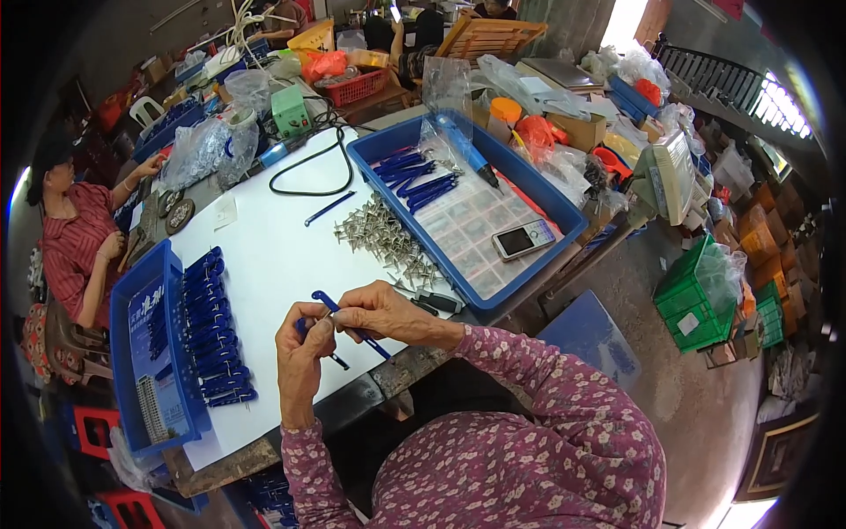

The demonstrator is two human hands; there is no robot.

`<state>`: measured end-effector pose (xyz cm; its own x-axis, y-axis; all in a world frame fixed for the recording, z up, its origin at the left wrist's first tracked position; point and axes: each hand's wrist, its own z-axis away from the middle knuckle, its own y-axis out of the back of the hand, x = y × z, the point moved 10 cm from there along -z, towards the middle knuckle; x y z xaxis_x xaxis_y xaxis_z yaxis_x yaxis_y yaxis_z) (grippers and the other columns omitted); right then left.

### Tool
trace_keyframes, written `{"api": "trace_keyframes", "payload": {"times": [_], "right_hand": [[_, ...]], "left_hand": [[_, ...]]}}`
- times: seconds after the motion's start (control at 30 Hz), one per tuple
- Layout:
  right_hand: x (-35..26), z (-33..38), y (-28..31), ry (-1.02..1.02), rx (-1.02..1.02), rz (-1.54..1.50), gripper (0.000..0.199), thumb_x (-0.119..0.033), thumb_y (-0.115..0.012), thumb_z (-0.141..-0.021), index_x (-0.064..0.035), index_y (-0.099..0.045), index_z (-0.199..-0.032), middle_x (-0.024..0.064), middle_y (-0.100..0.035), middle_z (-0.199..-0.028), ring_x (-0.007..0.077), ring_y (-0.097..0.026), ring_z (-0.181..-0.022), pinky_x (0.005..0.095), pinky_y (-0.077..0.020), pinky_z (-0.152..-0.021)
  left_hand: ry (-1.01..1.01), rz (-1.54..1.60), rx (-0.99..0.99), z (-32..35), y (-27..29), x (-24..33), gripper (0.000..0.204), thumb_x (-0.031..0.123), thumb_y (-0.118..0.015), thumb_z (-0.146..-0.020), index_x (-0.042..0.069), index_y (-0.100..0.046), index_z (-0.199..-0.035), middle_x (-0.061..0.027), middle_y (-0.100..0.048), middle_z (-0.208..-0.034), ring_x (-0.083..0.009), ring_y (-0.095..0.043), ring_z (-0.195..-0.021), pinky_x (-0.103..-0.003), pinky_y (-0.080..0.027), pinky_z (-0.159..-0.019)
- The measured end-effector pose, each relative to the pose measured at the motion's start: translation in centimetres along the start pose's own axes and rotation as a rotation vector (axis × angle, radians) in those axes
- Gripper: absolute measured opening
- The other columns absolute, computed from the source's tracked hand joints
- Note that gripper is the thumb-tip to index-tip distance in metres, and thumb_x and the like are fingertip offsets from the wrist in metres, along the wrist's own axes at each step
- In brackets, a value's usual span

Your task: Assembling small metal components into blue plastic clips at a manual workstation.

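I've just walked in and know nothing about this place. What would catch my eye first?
Probably the left hand and right hand, holding slim blue pieces over the white sheet's near edge. Next, the heap of silvery metal parts beside a blue tray with a phone in it. Then the long row of dark blue handles at the sheet's left.

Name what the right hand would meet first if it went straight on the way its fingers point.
Most likely the left hand, just ahead of the right hand, with the blue pieces held where they come together. Depth is unclear, so they may already touch.
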<state>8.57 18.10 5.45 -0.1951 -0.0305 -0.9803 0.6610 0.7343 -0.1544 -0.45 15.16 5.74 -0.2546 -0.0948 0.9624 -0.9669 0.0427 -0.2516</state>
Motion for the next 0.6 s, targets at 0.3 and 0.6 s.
{"api": "trace_keyframes", "payload": {"times": [0.3, 0.6], "right_hand": [[-0.7, 0.5, 0.3, 0.027, 0.068, 0.084, 0.03, -0.026, -0.054, -0.089, -0.0013, -0.055, -0.072, -0.0008, -0.05, -0.058, 0.0045, -0.042, -0.053, 0.0225, -0.0338, -0.046], [-0.3, 1.8, -0.6, 0.092, 0.127, 0.346, 0.028, -0.025, -0.054, -0.09, -0.0015, -0.055, -0.075, -0.0007, -0.051, -0.06, 0.0037, -0.042, -0.054, 0.0217, -0.0339, -0.046]], "left_hand": [[0.015, 0.321, 0.004, -0.2, 0.2, -1.2, 0.029, 0.016, -0.052, -0.09, -0.007, -0.053, -0.108, -0.0072, -0.055, -0.079, -0.0078, -0.042, -0.054, -0.023, -0.038, -0.05], [0.076, 0.394, 0.109, 1.7, 0.3, -2.3, 0.027, 0.022, -0.05, -0.092, -0.002, -0.053, -0.103, -0.006, -0.057, -0.078, -0.0077, -0.044, -0.051, -0.022, -0.037, -0.045]]}}
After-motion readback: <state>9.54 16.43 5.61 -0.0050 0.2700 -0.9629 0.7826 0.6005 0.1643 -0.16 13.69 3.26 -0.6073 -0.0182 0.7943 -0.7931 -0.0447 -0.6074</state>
